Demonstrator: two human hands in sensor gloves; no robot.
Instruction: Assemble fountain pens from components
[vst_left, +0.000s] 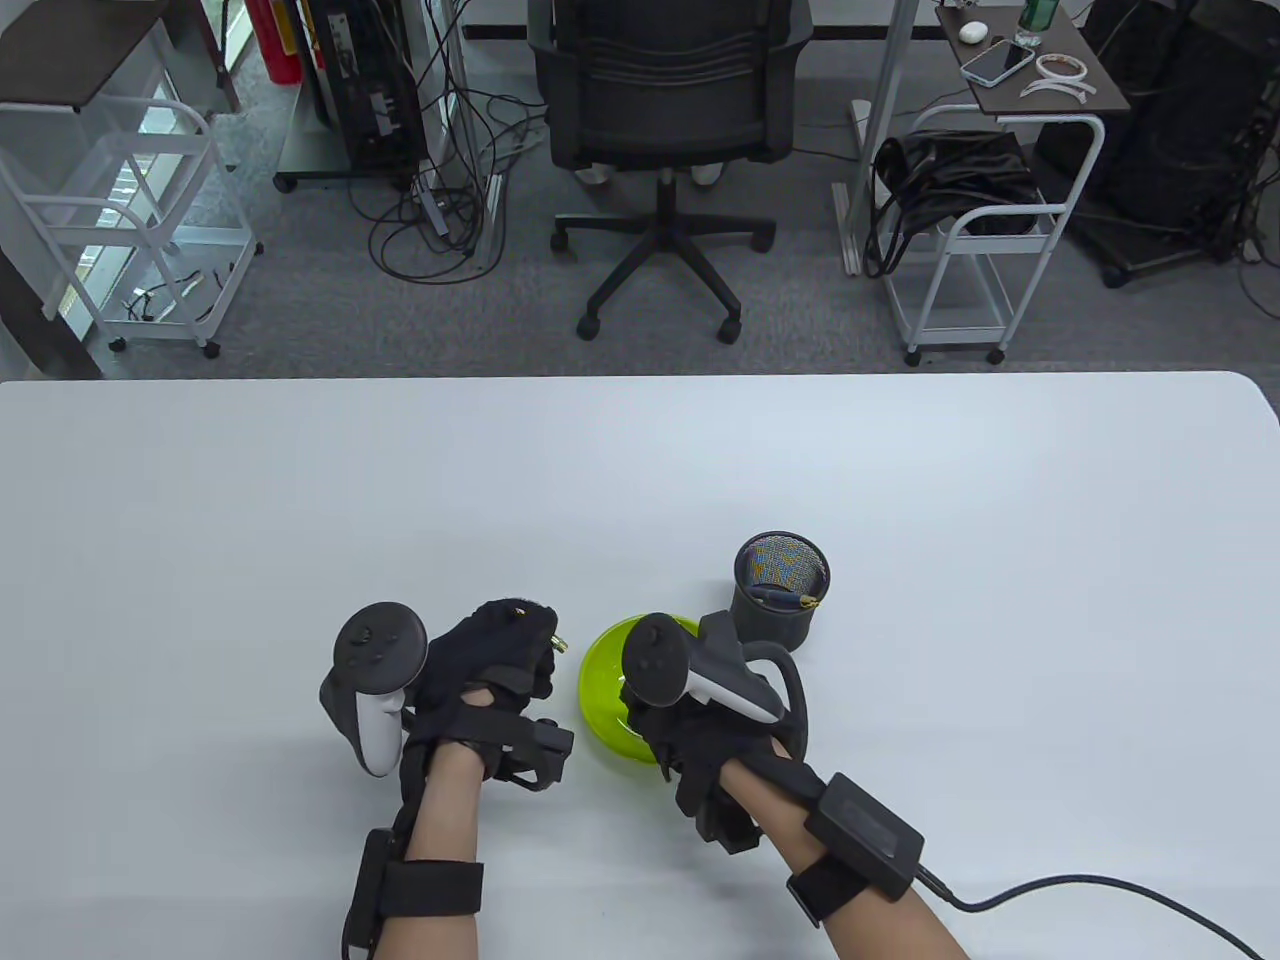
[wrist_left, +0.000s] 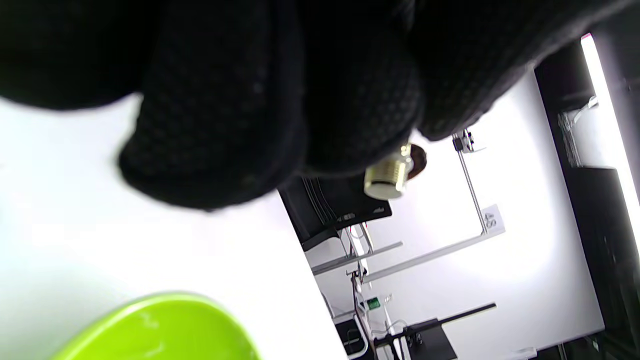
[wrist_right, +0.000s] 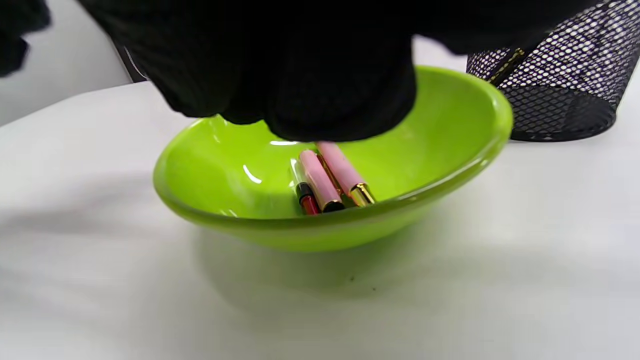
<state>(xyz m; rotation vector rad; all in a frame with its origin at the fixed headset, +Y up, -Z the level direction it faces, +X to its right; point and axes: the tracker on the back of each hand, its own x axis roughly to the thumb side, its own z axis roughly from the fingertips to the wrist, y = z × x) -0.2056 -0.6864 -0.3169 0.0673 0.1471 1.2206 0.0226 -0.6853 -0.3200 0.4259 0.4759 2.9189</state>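
My left hand (vst_left: 520, 645) grips a pen part; its gold threaded end (vst_left: 558, 645) sticks out toward the bowl and shows below the gloved fingers (wrist_left: 225, 140) in the left wrist view (wrist_left: 387, 176). My right hand (vst_left: 690, 715) hangs over a green bowl (vst_left: 600, 675). In the right wrist view its fingers (wrist_right: 325, 100) reach down into the bowl (wrist_right: 450, 170) onto two pink barrels (wrist_right: 320, 180) with gold rings, next to a red and black piece (wrist_right: 306, 197). Whether the fingers hold one is hidden.
A black mesh cup (vst_left: 780, 590) stands just behind the bowl with a dark pen (vst_left: 785, 597) in it; it also shows in the right wrist view (wrist_right: 555, 90). A cable (vst_left: 1100, 890) runs from my right wrist to the right. The bowl's rim (wrist_left: 165, 325) lies below my left hand.
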